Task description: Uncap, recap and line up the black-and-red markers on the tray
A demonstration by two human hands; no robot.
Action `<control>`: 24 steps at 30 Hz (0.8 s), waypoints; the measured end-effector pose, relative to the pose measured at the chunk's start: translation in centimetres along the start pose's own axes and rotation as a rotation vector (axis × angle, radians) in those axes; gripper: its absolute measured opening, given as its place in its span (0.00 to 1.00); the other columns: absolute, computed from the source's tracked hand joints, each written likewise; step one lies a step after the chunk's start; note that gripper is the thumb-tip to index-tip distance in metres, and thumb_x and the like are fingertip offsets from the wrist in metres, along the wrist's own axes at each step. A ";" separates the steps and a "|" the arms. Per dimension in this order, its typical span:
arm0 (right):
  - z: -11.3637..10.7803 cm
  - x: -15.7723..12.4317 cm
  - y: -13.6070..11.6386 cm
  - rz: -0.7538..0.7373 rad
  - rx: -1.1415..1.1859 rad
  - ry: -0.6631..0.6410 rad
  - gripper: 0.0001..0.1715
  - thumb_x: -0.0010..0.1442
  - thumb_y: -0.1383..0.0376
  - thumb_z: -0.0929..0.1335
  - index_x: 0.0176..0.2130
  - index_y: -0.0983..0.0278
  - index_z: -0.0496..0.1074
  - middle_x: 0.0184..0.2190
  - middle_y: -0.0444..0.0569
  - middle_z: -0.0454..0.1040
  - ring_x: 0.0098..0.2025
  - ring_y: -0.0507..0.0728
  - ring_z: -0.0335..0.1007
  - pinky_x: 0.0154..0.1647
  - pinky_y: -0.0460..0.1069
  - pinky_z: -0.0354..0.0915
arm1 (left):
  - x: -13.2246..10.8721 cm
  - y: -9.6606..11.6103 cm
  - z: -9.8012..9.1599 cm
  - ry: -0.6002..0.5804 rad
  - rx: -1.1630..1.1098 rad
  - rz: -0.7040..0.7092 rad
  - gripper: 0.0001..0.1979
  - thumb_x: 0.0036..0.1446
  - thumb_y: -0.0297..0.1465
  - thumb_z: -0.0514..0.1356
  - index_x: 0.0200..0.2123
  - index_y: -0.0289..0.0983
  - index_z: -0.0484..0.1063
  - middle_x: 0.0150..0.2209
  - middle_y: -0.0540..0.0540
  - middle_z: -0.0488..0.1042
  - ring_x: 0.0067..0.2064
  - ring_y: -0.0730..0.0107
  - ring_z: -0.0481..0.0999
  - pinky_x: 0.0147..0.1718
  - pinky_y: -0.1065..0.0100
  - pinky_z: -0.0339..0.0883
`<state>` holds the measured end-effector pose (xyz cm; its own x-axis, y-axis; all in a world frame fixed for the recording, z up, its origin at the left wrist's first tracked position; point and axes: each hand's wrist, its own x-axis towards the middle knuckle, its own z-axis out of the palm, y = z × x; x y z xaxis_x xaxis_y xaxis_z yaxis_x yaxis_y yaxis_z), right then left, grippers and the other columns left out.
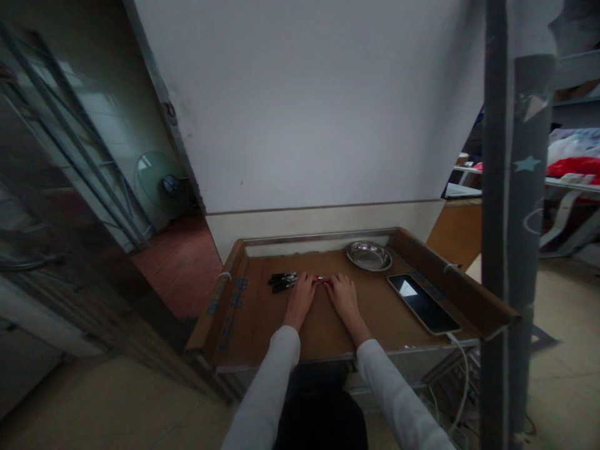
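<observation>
Both hands meet mid-frame: left hand (300,297) and right hand (345,295) have fingertips at a small red piece (320,279); cannot tell if gripped. Black pens (282,282) lie just left. Piece looks light, rigid, probably slippery; pinch its ends.

- Open worktop (262,325) along the front, left and middle: easy passage there.
- Black pens (282,282) crowd just beside the left hand (301,295).
- Metal dish (369,255) blocks the back right; the phone (423,303) fills the right side.
- Raised cardboard walls (229,294) hem both sides.
</observation>
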<state>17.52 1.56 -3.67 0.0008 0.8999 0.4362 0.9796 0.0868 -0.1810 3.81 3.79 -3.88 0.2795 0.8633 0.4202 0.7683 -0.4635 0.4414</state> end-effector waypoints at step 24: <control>0.3 1.0 0.5 0.074 -0.037 0.047 0.10 0.63 0.64 0.60 0.40 0.64 0.69 0.39 0.53 0.72 0.43 0.59 0.64 0.40 0.51 0.52 | -2.8 -1.0 -3.2 0.222 0.334 -0.268 0.10 0.57 0.25 0.52 0.42 0.35 0.68 0.42 0.41 0.68 0.43 0.59 0.66 0.43 0.59 0.61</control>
<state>17.94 2.61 -3.60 0.0820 0.8819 0.4642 0.9833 0.0043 -0.1819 0.43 1.15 -2.95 -0.0551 0.8631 0.5020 0.9497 -0.1099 0.2932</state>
